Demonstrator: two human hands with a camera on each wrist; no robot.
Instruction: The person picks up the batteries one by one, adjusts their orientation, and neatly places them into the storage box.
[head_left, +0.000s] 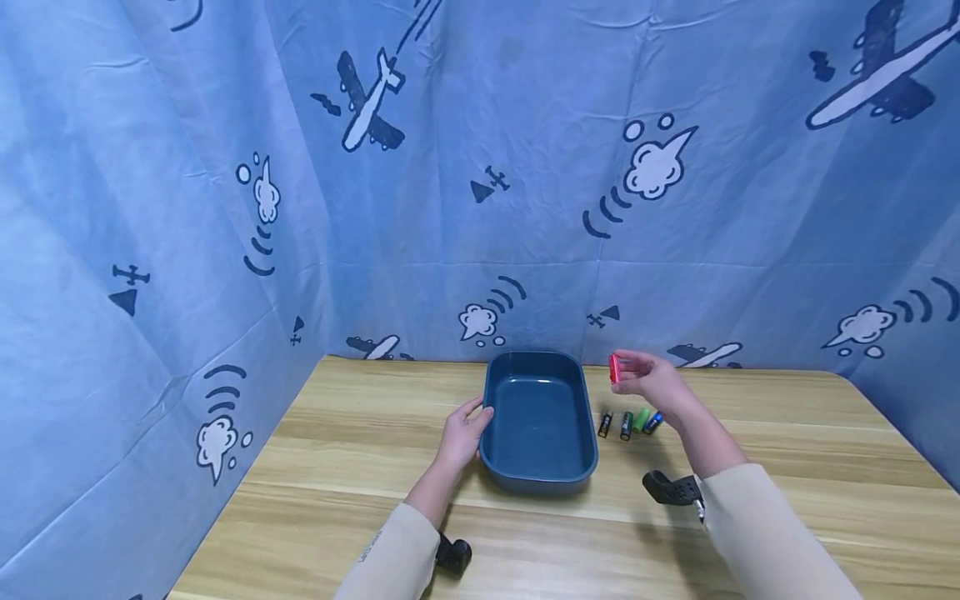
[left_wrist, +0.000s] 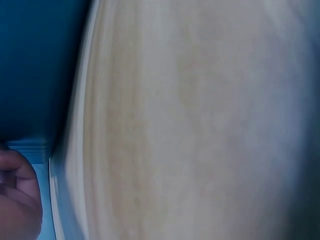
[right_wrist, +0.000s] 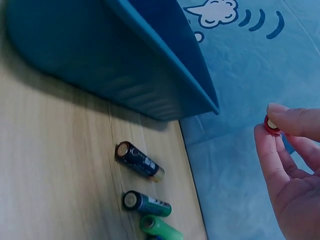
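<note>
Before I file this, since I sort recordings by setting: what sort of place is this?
Probably a makeshift recording booth: blue airplane-print cloth hangs behind and on both sides of a wood-grain table, and black devices show by both sleeves.

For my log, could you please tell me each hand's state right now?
Left hand: closed, gripping the bin by its rim.
Right hand: closed, pinching a red battery.

The 2 bare hands (head_left: 462, 433) extend from cream long sleeves (head_left: 768, 533), the left sleeve (head_left: 405, 550) bearing small dark lettering (head_left: 370, 546), with rounded black fittings (head_left: 670, 488) protruding beside both cuffs, the right one showing silvery metal (head_left: 699, 508).
</note>
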